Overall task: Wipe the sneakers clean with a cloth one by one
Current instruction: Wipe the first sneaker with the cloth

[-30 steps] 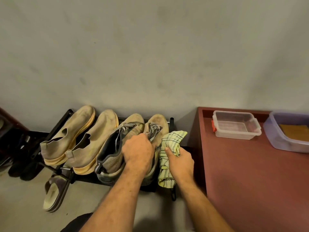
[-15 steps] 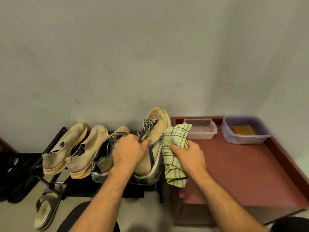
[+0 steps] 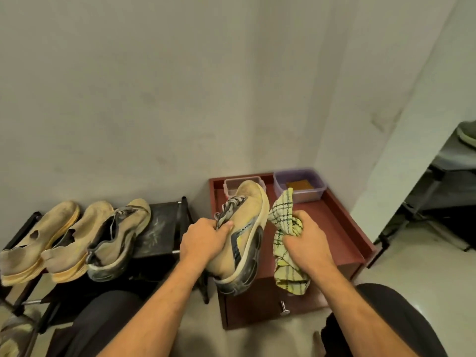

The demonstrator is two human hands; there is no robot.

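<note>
My left hand [image 3: 204, 239] grips a dusty tan laced sneaker [image 3: 247, 228] by its collar, holding it in the air over the left edge of a low red cabinet [image 3: 342, 228], toe pointing away. Beside it, my right hand [image 3: 305, 239] grips a bunched yellow checked cloth [image 3: 283, 220] just right of the sneaker's sole, with part of the cloth hanging down. On the black shoe rack [image 3: 164, 228] to the left stands the matching sneaker [image 3: 121, 235], and further left two tan slip-on shoes [image 3: 51, 240].
On the red cabinet's far end stand a clear lidded box [image 3: 231, 185] and a purple tub [image 3: 300, 185] with a brown pad in it. A sandal [image 3: 10, 331] lies below the rack. The wall is close behind. A dark metal frame [image 3: 425, 202] stands at right.
My left hand has lifted the right-hand sneaker off the rack and carried it right, over the red cabinet. My right hand moved right with the cloth. The view swung right.
</note>
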